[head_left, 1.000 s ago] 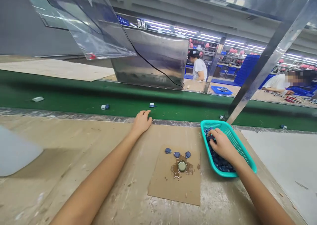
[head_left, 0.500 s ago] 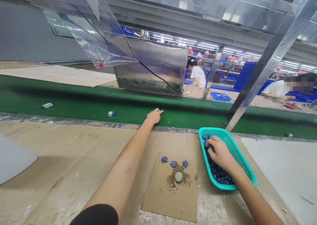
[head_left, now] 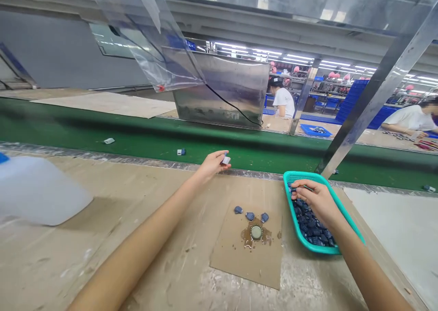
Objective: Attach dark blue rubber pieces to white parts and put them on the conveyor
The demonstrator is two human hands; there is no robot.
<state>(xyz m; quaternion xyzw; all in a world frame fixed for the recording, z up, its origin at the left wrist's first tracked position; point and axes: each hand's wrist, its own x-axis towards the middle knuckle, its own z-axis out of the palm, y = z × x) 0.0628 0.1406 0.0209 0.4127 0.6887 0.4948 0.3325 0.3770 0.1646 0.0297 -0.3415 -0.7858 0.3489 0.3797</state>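
My left hand (head_left: 214, 163) is closed on a small white piece (head_left: 226, 160) with a bit of blue at its top, above the near edge of the green belt (head_left: 147, 140). My right hand (head_left: 316, 199) hovers over the teal basket (head_left: 351, 224), its fingertips pinched on a small dark blue piece (head_left: 293, 189). Many similar dark blue pieces (head_left: 310, 226) lie in the basket. Between my arms, three blue pieces (head_left: 250, 216) sit in a row on a cardboard sheet (head_left: 246, 270). A round metal cap (head_left: 256, 232) stands in a wet brown patch just below them.
On the belt lie a white piece (head_left: 109, 141) and a white-and-blue piece (head_left: 181, 152). A slanted metal post (head_left: 369, 96) rises behind the basket. A translucent white container (head_left: 41, 190) is at left. Two co-workers (head_left: 284, 102) sit across the belt.
My left hand has drawn back slightly from the belt, a white piece now showing in its fingers. My right hand has risen from the pieces in the basket. The view has shifted left.
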